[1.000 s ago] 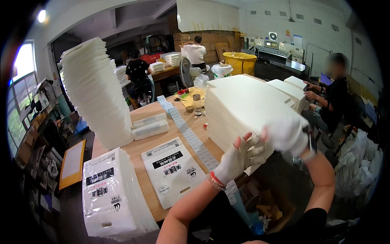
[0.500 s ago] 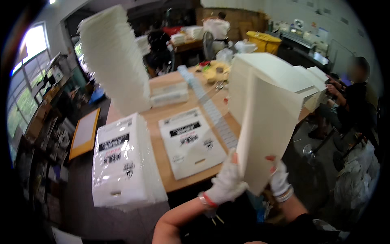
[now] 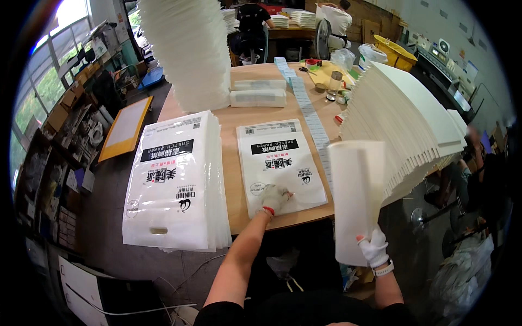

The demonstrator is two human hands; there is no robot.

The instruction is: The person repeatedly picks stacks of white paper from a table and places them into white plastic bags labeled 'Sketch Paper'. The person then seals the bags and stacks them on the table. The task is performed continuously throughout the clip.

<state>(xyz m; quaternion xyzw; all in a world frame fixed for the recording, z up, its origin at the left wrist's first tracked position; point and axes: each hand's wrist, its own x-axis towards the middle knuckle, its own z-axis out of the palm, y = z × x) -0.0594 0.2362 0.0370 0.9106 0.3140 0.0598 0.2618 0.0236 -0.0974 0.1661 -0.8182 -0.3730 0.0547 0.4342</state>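
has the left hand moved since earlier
Yes, leftward: judged against the flat printed package on the table, the left hand went from right of it onto its near end.

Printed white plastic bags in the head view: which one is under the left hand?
The printed bag at the table's front centre, its near part beneath the gloved left hand; the bags in the thicker stack to its left have no hand over them.

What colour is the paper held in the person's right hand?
Plain creamy white; the paper in the right hand shows best in the head view.
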